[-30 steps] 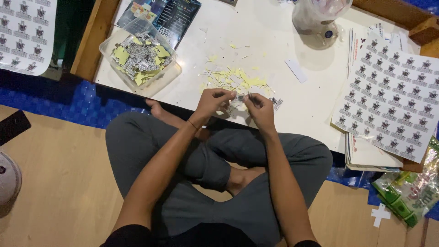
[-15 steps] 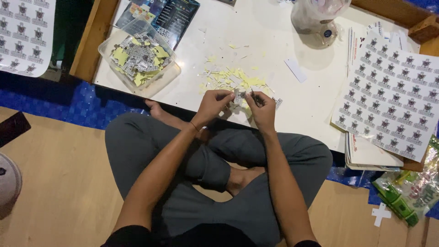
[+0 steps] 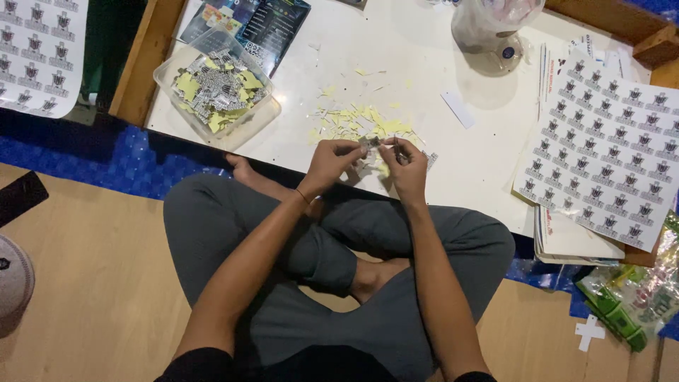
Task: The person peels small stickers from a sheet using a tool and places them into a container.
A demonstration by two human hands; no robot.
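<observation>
Left hand and right hand shifted slightly, fingertips now closer on small sticker

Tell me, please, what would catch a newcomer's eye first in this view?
First, the two hands meeting at the near edge of the white table: the left hand and the right hand pinch a small sticker between them. Just beyond lies a scatter of yellow paper scraps. To the left stands a clear tub of cut stickers, and to the right a big printed sticker sheet.
</observation>
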